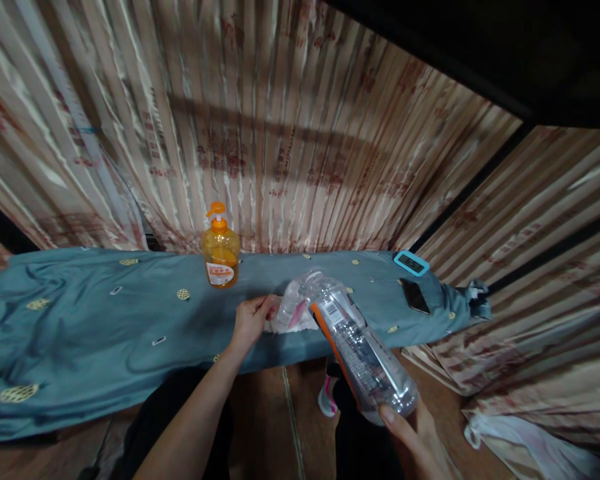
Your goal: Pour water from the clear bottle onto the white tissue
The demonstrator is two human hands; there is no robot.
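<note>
My right hand (413,433) is closed around the base of a large clear plastic bottle (363,350) with a printed label and an orange strip. The bottle is tilted, its far end up and to the left over the bench. At that end lies crumpled-looking clear plastic (296,300) with a pink patch. A white cloth-like piece (300,325) sits beneath it at the bench edge. My left hand (253,323) is closed in a pinch at the left side of the plastic and white piece; which of them it grips I cannot tell.
On the bench's blue-green patterned cloth (145,300) stands an orange pump bottle (221,257) at the back. A blue-framed digital clock (411,263) and a dark phone (415,296) lie at the right. Striped curtains (280,133) hang behind. A white bag (530,440) is at lower right.
</note>
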